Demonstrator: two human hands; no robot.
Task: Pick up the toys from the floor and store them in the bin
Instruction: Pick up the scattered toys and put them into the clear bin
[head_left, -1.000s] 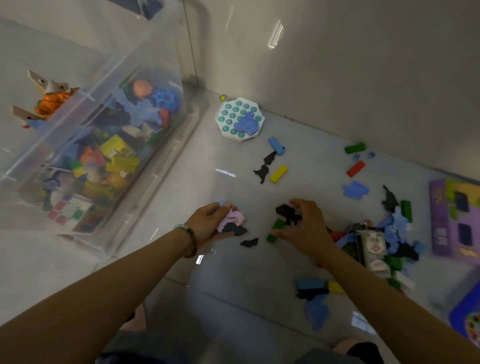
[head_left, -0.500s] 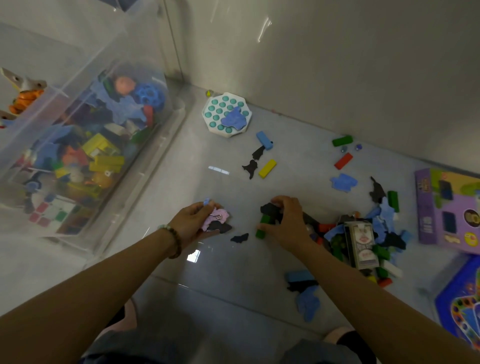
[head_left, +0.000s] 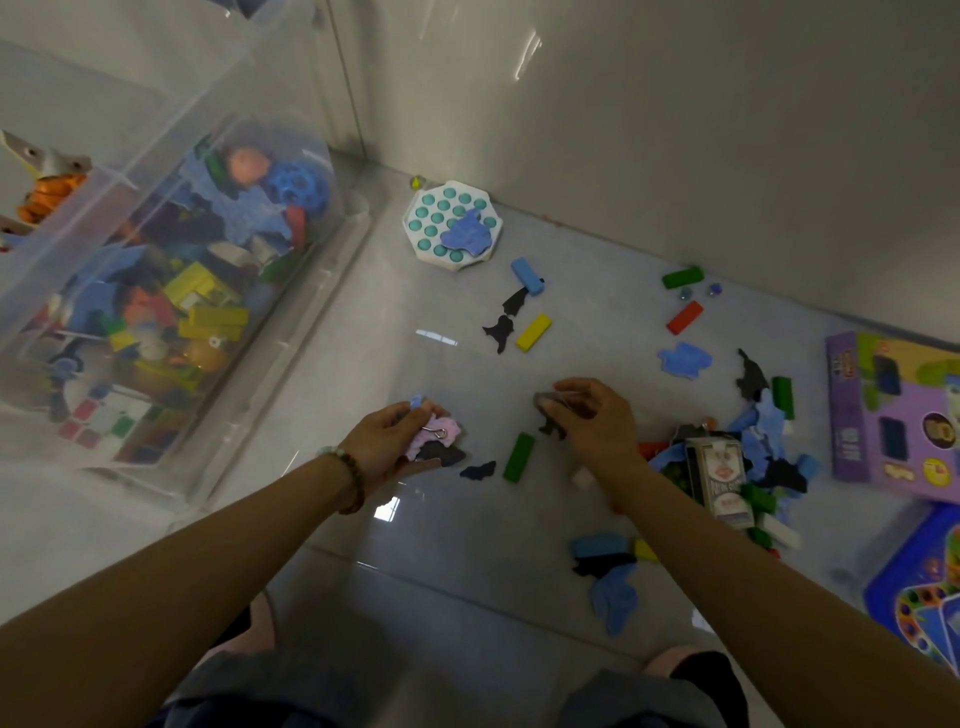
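Note:
A clear plastic bin (head_left: 270, 364) full of mixed toys stands at the left. My left hand (head_left: 384, 441) holds a small bundle of foam pieces (head_left: 441, 439), pink, black and blue, just above the floor. My right hand (head_left: 597, 421) grips a black foam piece (head_left: 550, 413), lifted slightly off the floor. A green block (head_left: 518, 457) and a dark foam piece (head_left: 478, 470) lie on the floor between my hands. More foam shapes and blocks sit in a pile (head_left: 753, 457) at the right.
A white pop toy (head_left: 452, 223) with a blue foam piece on it lies near the wall. Blue, yellow, green and red blocks are scattered beyond my hands. A purple box (head_left: 893, 415) and a blue game board (head_left: 924, 587) lie at the right. My knees are at the bottom.
My right hand has lifted the black foam piece off the floor, leaving the green block lying free. My left hand keeps its bundle and has barely moved.

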